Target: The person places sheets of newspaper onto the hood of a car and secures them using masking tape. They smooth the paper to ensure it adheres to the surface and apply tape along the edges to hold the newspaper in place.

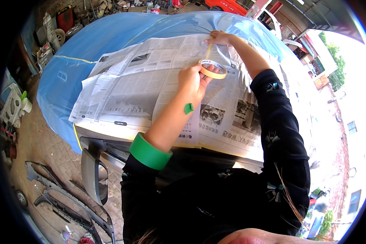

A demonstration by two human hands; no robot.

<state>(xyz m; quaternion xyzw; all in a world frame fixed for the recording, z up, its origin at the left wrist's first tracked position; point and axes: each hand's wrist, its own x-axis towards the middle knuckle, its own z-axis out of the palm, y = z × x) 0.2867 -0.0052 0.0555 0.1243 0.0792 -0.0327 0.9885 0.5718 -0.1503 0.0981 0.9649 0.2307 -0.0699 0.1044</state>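
My left hand (pixel 192 82) grips a roll of yellowish masking tape (pixel 214 75), its fingers passing through the ring. From the roll a strip of tape (pixel 208 51) runs away from me across the newspaper sheets (pixel 142 87). At its far end my right hand (pixel 220 38) lies with fingers stretched out, pressing near where the paper meets the blue plastic sheet (pixel 105 34). Around my left forearm sits a wide roll of green tape (pixel 150 152). A small green tape piece (pixel 189 108) sticks near that wrist. Paper and plastic cover a car's body.
A side mirror (pixel 95 177) juts out at the near left of the covered car. Loose dark trim parts (pixel 65 203) lie on the paved floor at lower left. Clutter and a red vehicle (pixel 227 6) stand at the back. Bright daylight fills the right side.
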